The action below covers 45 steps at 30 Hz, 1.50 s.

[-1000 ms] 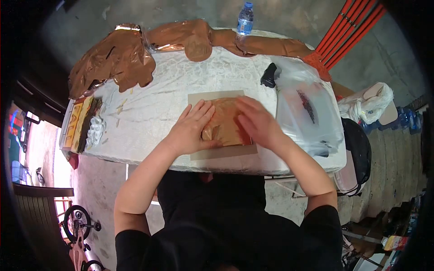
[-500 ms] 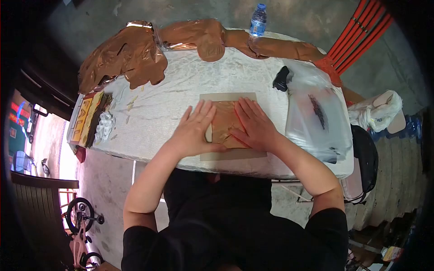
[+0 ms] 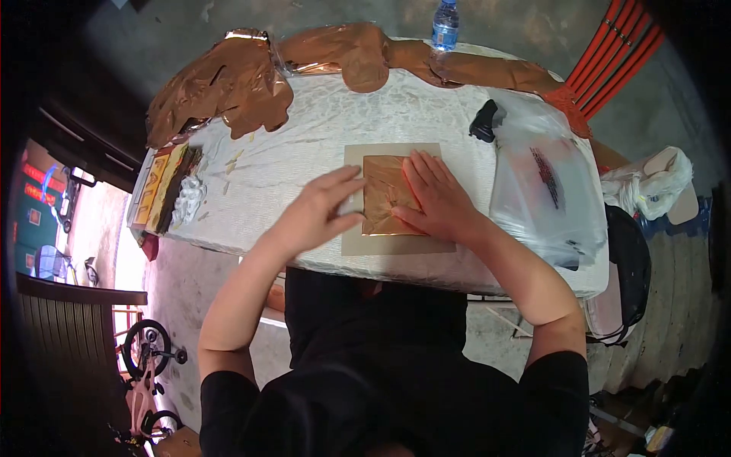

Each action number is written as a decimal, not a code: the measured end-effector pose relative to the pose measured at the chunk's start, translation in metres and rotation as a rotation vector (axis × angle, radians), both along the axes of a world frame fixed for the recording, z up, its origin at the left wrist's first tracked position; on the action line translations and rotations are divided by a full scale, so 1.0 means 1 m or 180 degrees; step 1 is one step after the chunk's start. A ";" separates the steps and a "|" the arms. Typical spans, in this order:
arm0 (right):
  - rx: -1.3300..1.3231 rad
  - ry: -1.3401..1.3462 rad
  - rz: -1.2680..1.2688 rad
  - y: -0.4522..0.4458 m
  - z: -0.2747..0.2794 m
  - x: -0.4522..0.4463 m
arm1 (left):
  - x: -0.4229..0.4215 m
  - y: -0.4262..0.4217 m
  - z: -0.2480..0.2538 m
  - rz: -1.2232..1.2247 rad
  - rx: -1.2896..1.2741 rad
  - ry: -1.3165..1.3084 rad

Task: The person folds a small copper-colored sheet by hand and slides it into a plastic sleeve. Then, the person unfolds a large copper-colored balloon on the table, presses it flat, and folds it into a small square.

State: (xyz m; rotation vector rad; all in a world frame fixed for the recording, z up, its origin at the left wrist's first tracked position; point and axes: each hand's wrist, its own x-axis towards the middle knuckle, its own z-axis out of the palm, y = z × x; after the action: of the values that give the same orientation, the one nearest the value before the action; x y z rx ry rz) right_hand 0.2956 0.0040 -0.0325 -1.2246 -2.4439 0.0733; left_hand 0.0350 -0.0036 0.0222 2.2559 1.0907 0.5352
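A shiny copper-coloured square packet [image 3: 384,199] lies on a flat grey-brown board [image 3: 392,246] near the front edge of the table. My right hand [image 3: 440,199] rests on the packet's right side, fingers stretched forward and thumb pointing left across it. At the left edge of the packet my left hand [image 3: 316,209] is raised a little, its fingers apart and slightly bent, with nothing held. Creases run across the middle of the packet.
Copper-coloured foil [image 3: 221,84] lines the far edge of the white-covered table [image 3: 304,129], by a water bottle [image 3: 445,27]. Clear plastic bags [image 3: 537,198] and a black object [image 3: 484,122] are at right. A yellow box [image 3: 160,186] and crumpled white material [image 3: 188,200] are at left.
My left hand has come off the packet and moved left, its fingers now bent. My right hand has settled flat on the packet's right side. The whole view has shifted slightly.
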 end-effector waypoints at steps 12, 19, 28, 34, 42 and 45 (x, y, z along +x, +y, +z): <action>0.0082 0.0189 -0.0014 0.001 -0.005 -0.001 | 0.069 0.029 0.027 -0.0186 0.0408 0.0100; -0.0075 0.0153 0.0118 0.009 -0.013 -0.003 | 0.206 0.051 -0.005 -0.1434 0.2024 -0.0521; 0.0276 -0.0379 -0.0022 0.012 -0.025 -0.006 | 0.237 0.065 -0.014 -0.1784 0.2883 0.0136; 0.0181 -0.0282 0.0109 0.004 -0.011 -0.001 | 0.235 0.061 -0.015 -0.2036 0.2759 -0.0294; -0.0612 -0.0176 0.0051 0.004 -0.006 -0.005 | 0.212 0.068 0.000 -0.1875 0.1424 -0.0675; -0.0459 0.0587 0.0087 0.005 -0.022 -0.008 | 0.204 0.073 0.002 -0.1995 0.0665 -0.0481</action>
State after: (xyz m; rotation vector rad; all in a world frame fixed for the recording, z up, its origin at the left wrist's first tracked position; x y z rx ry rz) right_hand 0.2876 0.0089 -0.0549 -1.1866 -2.3279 0.3599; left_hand 0.2392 0.0697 0.0241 2.5155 0.2251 0.5521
